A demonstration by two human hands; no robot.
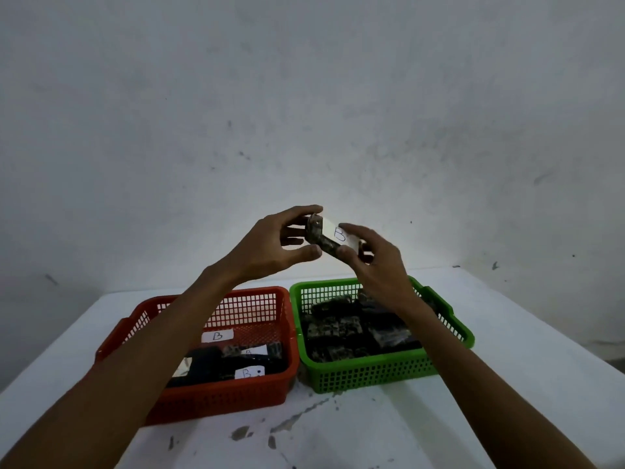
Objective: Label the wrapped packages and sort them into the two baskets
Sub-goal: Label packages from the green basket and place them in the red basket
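Note:
A small dark patterned wrapped package (319, 236) with a white label (340, 234) marked "B" is held up in the air above the two baskets. My left hand (270, 245) grips its left end between thumb and fingers. My right hand (378, 262) holds its right end, fingers on the label. The red basket (270, 387) at the left holds several dark packages with white "B" labels. Beside it at the right, the green basket (372, 374) is filled with several dark wrapped packages without visible labels.
The baskets stand side by side, touching, on a white table (507, 384) with dark scuff marks near its front. A grey-white wall (304, 96) rises right behind the table.

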